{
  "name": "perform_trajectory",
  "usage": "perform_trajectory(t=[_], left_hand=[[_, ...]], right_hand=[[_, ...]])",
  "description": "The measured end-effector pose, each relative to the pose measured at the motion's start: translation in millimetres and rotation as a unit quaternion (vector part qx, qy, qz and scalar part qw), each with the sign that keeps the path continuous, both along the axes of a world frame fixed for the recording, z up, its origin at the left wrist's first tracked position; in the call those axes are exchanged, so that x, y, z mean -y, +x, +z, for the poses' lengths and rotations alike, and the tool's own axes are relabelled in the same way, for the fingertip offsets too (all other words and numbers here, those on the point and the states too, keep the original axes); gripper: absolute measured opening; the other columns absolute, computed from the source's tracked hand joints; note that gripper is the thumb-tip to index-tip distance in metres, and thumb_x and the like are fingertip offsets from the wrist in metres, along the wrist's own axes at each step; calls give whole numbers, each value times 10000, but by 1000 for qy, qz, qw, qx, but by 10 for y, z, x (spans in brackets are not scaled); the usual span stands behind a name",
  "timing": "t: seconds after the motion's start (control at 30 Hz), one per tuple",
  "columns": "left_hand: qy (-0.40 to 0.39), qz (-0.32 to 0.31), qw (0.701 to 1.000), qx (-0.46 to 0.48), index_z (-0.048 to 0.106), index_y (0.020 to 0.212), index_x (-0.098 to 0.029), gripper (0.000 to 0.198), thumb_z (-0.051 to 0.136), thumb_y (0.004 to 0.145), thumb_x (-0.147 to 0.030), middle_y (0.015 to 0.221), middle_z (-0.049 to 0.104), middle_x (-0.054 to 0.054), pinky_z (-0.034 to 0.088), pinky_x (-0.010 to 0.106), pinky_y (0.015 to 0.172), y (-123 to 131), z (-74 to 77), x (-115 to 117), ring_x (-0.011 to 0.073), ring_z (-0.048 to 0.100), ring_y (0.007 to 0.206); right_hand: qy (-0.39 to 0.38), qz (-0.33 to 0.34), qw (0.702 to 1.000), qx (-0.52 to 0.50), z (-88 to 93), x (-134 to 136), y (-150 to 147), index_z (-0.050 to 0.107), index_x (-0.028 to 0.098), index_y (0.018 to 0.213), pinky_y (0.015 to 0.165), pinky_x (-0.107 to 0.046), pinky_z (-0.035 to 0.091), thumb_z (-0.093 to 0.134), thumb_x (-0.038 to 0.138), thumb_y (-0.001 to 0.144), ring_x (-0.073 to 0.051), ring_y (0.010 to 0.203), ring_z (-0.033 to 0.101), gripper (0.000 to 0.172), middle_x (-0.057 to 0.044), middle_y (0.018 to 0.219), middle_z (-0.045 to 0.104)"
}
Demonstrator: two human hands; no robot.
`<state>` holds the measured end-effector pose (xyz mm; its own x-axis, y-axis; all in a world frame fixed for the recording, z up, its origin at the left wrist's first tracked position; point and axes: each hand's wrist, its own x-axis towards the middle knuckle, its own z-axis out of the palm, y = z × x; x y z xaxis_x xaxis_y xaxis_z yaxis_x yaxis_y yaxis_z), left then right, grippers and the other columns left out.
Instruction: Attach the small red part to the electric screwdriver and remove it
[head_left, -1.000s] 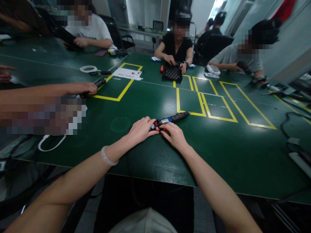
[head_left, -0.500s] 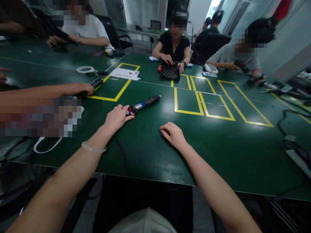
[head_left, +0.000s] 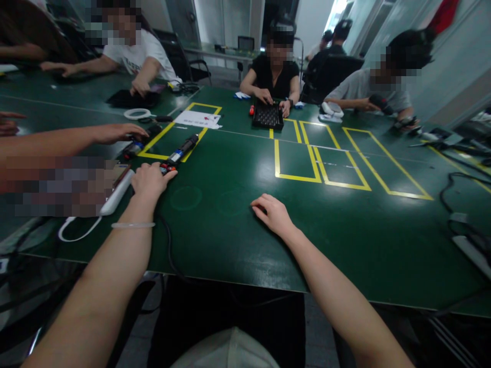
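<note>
My left hand [head_left: 150,180] lies on the green table [head_left: 238,225] with its fingers closed on the near end of a black, blue and red electric screwdriver [head_left: 180,151]. The tool points away across a yellow tape line, and its black cord [head_left: 169,245] runs back over the table edge. My right hand [head_left: 273,212] rests on the bare table to the right, fingers loosely curled, holding nothing. A pale bangle sits on my left wrist.
A neighbour's arm [head_left: 76,137] reaches in from the left near a white power strip [head_left: 117,191]. Across the table a person handles a black tray [head_left: 267,116]. Yellow tape rectangles [head_left: 322,161] mark the table. Cables and devices lie at the right edge.
My left hand has slid the screwdriver from the middle of the table to the left, away from my right hand, which let go and stayed in place.
</note>
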<state>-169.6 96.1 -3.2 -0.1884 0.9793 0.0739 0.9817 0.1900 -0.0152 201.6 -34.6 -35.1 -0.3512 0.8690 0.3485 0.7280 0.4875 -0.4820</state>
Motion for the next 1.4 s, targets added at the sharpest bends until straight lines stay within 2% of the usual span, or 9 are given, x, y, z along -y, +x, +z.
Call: perform_trajectory(t=[0.27,0.43,0.63,0.77,0.87,0.97,1.13,1.23,1.4], left_hand=[[113,-89,990,-9,437,1386,-130,635,408,982,-619,1370,418,166,381,422,956,41,31,86,335,427,1204],[120,-109,986,30,566,1174,-109,388,580,943,-421,1324,472,152,326,453,1027,70,2,38,328,423,1202],[182,-111,974,80,634,1024,-159,250,521,935,-363,1304,533,169,282,522,1067,17,-87,-50,368,442,1230],[208,-139,956,153,628,1095,-160,296,486,944,-371,1249,599,170,360,500,1039,190,-15,-19,343,523,1192],[121,-225,909,328,600,1167,-159,359,444,970,-417,1047,673,112,471,402,918,534,82,135,249,630,978],[-24,-342,820,458,596,1246,-125,451,456,975,-457,909,664,80,502,322,790,935,163,386,187,631,817],[-159,-420,731,514,416,1491,-145,584,468,994,-448,799,599,14,465,256,686,1327,166,729,135,579,715],[-211,-456,702,505,356,1531,-160,599,460,1008,-431,725,554,-19,442,242,669,1381,109,804,126,560,686],[-212,-435,703,521,468,1404,-147,490,444,1012,-440,760,598,5,455,257,688,1398,46,787,137,586,714]], right_hand=[[-10,3,1000,5,-20,-11,-14,676,196,979,799,-303,466,553,218,973,-185,884,614,125,-47,926,649],[-20,2,1000,10,-14,-2,-17,676,199,972,789,-288,455,556,219,973,-177,872,607,122,-45,922,644],[-25,5,1000,6,1,0,-24,677,196,965,787,-288,451,550,214,973,-180,870,604,128,-48,921,644],[-28,7,999,-15,3,-10,-34,674,199,955,780,-289,452,548,212,969,-176,855,603,127,-48,913,638],[-38,13,997,-64,-12,-24,-55,672,199,970,749,-282,453,552,210,958,-159,806,594,122,-41,898,625],[-83,22,982,-167,-39,-38,-97,670,194,992,710,-277,458,582,234,930,-134,722,572,115,-22,856,622],[-238,74,887,-390,-63,-34,-200,594,212,1153,673,-272,481,660,413,884,-129,711,592,342,-9,852,663],[-285,109,845,-439,-39,-7,-262,575,225,1133,678,-275,500,744,458,814,-129,718,607,429,-7,865,675],[-286,114,833,-460,-12,17,-300,592,216,979,684,-277,508,773,447,797,-128,731,603,346,-11,865,665]])
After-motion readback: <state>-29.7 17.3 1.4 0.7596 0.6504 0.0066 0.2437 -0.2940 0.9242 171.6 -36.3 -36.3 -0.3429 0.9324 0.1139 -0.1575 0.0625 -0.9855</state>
